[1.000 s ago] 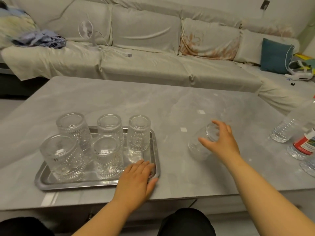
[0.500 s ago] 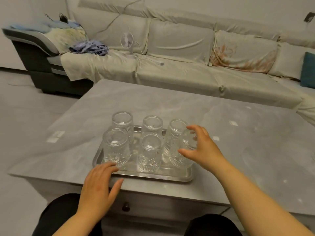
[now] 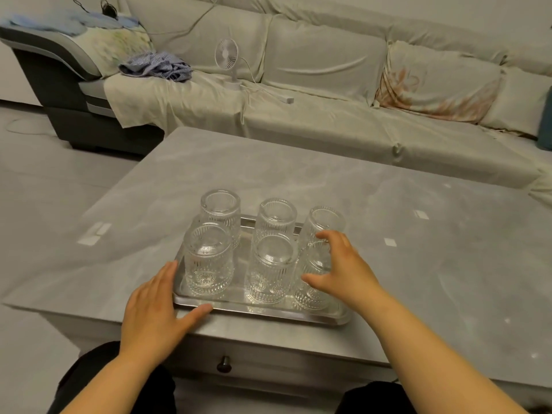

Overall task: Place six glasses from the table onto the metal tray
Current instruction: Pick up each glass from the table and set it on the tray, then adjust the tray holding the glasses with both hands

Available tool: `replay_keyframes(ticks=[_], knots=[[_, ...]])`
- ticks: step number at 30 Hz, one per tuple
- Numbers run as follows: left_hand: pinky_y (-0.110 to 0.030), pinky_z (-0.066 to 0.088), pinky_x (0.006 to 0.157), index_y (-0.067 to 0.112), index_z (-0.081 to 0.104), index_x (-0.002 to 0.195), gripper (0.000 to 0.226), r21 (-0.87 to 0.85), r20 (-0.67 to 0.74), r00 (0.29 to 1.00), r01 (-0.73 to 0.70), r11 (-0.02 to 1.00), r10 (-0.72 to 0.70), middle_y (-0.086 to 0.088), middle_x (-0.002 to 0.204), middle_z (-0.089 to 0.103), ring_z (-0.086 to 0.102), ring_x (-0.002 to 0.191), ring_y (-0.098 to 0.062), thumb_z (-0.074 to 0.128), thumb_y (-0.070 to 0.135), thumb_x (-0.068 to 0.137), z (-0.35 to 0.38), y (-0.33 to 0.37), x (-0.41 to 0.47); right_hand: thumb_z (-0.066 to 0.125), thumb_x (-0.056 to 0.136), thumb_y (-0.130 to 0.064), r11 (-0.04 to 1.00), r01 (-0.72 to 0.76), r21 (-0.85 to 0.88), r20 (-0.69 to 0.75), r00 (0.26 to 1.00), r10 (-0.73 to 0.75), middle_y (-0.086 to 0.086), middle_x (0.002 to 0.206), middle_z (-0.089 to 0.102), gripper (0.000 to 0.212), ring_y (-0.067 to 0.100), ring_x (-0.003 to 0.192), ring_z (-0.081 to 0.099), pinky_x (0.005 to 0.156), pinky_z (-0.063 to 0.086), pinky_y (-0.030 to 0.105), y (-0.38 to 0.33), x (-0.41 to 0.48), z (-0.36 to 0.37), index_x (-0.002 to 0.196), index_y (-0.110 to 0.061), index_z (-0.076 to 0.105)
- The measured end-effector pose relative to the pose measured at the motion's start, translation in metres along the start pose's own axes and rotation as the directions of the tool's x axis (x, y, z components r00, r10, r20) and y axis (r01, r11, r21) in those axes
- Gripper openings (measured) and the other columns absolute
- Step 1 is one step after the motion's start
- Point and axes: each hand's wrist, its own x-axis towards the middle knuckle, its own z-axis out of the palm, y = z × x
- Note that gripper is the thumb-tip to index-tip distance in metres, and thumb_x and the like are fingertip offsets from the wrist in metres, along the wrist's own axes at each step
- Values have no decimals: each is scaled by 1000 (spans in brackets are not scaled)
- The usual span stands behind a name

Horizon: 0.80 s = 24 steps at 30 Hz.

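Observation:
A metal tray lies near the front edge of the grey table. Clear ribbed glasses stand on it upside down in two rows of three: back-left, back-middle, back-right, front-left, front-middle and front-right. My right hand is curled around the front-right glass, which rests on the tray, with fingers over its top and thumb across its front. My left hand lies flat on the table, touching the tray's front-left corner.
The grey marble table has small white tape marks and a drawer knob below its front edge. A covered sofa with a small white fan and crumpled cloth stands behind. Floor lies to the left.
My right hand carried the last glass from the table's right side to the tray's front-right spot. My left hand shifted from the tray's right corner to its left corner. The view swung left.

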Motion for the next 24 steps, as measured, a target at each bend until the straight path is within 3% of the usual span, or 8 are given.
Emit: replay_keyframes(ticks=[2, 4, 7, 11, 13, 15, 20, 24], knots=[[-47, 30, 106, 12, 28, 136, 92, 7, 3, 1000, -11, 1000, 11, -14, 141, 42, 42, 126, -33, 70, 50, 65, 0, -1, 3, 72, 69, -34, 999, -22, 42, -34, 999, 24, 0, 141, 34, 80, 19, 126, 38, 96, 38, 32, 1, -2, 4, 134, -23, 27], [-48, 30, 104, 11, 30, 135, 91, 18, -14, 1000, -15, 1000, 15, -15, 140, 44, 44, 124, -34, 71, 50, 64, 1, 0, 3, 69, 71, -36, 969, -82, 234, -124, 986, 113, 0, 141, 34, 80, 18, 127, 36, 98, 35, 32, 2, -5, 9, 136, -23, 24], [-49, 32, 103, 9, 33, 134, 91, 26, -30, 1000, -2, 1000, 3, -17, 138, 45, 46, 123, -36, 72, 50, 62, 3, 0, 2, 49, 86, -35, 727, -119, 676, -204, 918, 340, 1, 141, 35, 57, 13, 124, 36, 96, 31, 26, 7, -14, 20, 136, -20, 27], [-49, 32, 103, 9, 35, 133, 92, 26, -33, 999, 12, 1000, -11, -16, 137, 47, 46, 122, -36, 74, 49, 60, 3, 0, 2, 30, 81, -56, 458, -137, 878, -40, 933, 357, -5, 133, 49, 51, 6, 118, 47, 99, 37, 26, 18, -31, 40, 123, -32, 45], [-50, 32, 103, 9, 35, 133, 92, 33, -34, 999, 10, 999, -9, -17, 137, 47, 47, 122, -36, 75, 48, 60, 3, 0, 2, 31, 70, -63, 453, -141, 880, -8, 950, 312, -12, 127, 53, 51, -1, 112, 50, 92, 40, 20, 17, -36, 43, 112, -42, 50], [-50, 33, 102, 8, 35, 132, 92, 36, -31, 999, 13, 999, -11, -18, 136, 47, 47, 121, -37, 75, 47, 60, 4, 0, 2, 32, 68, -65, 463, -127, 877, -6, 961, 276, -13, 130, 51, 55, 2, 118, 48, 102, 38, 28, 16, -37, 45, 116, -44, 48], [-50, 33, 102, 8, 36, 132, 92, 41, -28, 999, 16, 999, -15, -18, 136, 48, 47, 121, -37, 73, 49, 60, 3, 1, 1, 32, 70, -62, 483, -154, 862, 28, 966, 258, -7, 144, 39, 71, 11, 132, 36, 115, 26, 43, 7, -36, 53, 135, -33, 32], [-50, 32, 104, 9, 33, 134, 95, 41, -27, 1000, 11, 999, -10, -16, 138, 46, 46, 123, -35, 63, 64, 62, 3, 1, 1, 32, 72, -57, 472, -107, 875, -26, 963, 267, -5, 145, 38, 72, 9, 132, 35, 115, 25, 37, -1, -35, 58, 138, -27, 30]])
